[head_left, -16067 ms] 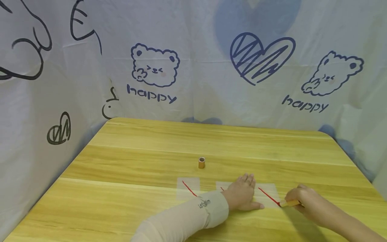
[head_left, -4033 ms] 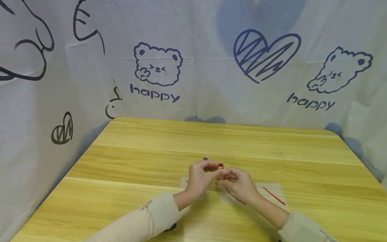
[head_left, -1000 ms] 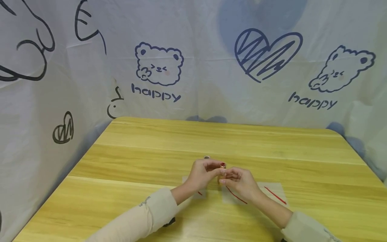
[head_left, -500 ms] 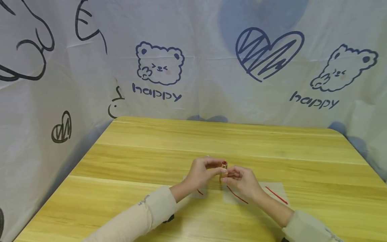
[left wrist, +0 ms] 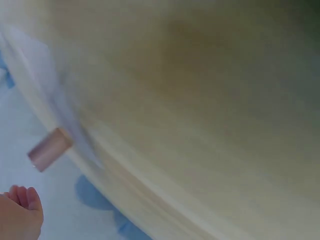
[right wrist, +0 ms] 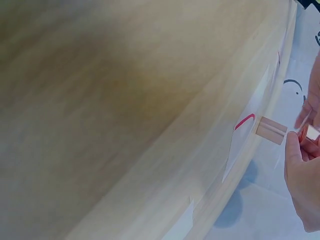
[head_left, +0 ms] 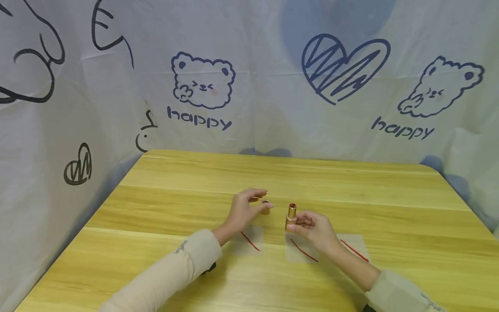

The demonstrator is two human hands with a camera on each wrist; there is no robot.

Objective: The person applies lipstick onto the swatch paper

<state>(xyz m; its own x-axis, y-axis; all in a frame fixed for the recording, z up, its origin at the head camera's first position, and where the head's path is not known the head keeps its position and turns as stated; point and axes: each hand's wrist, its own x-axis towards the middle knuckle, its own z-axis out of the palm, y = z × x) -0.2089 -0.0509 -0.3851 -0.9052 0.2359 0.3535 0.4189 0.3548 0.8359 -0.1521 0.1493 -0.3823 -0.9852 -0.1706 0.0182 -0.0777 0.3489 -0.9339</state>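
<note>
My right hand pinches a gold lipstick upright above the table, its red tip low inside the tube's open top. To the left, the lipstick cap stands on the table with its open end up. My left hand reaches round the cap, thumb on the near side and fingers spread behind. In the left wrist view the cap is apart from the left hand. The right wrist view shows the lipstick between right thumb and fingers.
Three pale paper pieces lie on the wooden table, each with a red stroke: the left paper, the middle paper and the right paper. A printed curtain hangs behind the table.
Earlier the right hand drew a red stroke with the lipstick; later both hands held it. Now my left hand has let go and moved left to the cap. The lipstick stays in my right hand.
</note>
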